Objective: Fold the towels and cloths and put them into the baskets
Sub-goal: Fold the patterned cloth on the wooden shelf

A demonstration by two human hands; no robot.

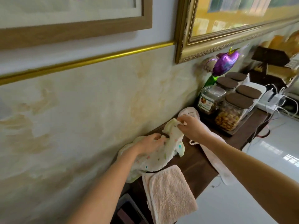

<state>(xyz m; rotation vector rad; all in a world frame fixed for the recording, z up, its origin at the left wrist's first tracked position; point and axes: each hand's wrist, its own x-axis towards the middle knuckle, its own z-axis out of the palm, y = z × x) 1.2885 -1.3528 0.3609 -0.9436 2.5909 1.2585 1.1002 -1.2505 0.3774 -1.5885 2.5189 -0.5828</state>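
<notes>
Now both hands on spotted cloth (159,152) atop dark shelf (194,160): right hand (188,125) fingers pinch raised corner; left hand (149,143) fingers curl, gripping bunched middle.

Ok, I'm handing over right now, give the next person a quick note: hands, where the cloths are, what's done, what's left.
Left hand grips the dotted white cloth near its middle.
Right hand pinches the same cloth's upper corner, lifted off the dark wooden shelf.
The cloth is still crumpled, not yet folded.
A peach towel lies folded at the shelf's near end, hanging over the edge.
A pale pink towel is draped unfolded under the right arm and over the front edge.
No basket is clearly in view.
Left: fold the dotted cloth and pink towel, then basket all three.
</notes>
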